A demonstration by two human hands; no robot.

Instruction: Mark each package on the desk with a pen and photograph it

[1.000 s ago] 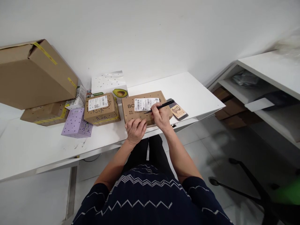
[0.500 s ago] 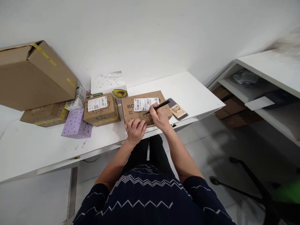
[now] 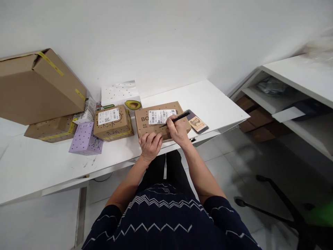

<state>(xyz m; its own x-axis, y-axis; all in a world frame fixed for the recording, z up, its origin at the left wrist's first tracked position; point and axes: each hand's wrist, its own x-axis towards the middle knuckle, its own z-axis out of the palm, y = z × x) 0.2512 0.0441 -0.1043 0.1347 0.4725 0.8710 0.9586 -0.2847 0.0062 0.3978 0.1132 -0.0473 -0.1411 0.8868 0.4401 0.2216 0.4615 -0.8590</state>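
Observation:
A brown cardboard box (image 3: 145,113) with a white shipping label (image 3: 156,117) lies near the front edge of the white table. My left hand (image 3: 151,146) has its fingers curled over the box's near edge, holding it. In my right hand (image 3: 178,131) is a black pen (image 3: 180,116), pinched between thumb and fingers and slanting down to the left. The pen's tip is at the box top, just below the label; I cannot tell whether it touches. My right hand rests on the right part of the box.
Left of it stand a smaller labelled carton (image 3: 113,121), a purple box (image 3: 85,139) and a large carton (image 3: 52,86) stacked on another. A phone (image 3: 198,123) lies at the right. Behind is a white box with an avocado picture (image 3: 132,104). White shelving (image 3: 299,76) stands far right.
The pen and my right hand have shifted very slightly to the right over the box. My left hand stays on the edge. The view has tilted a little.

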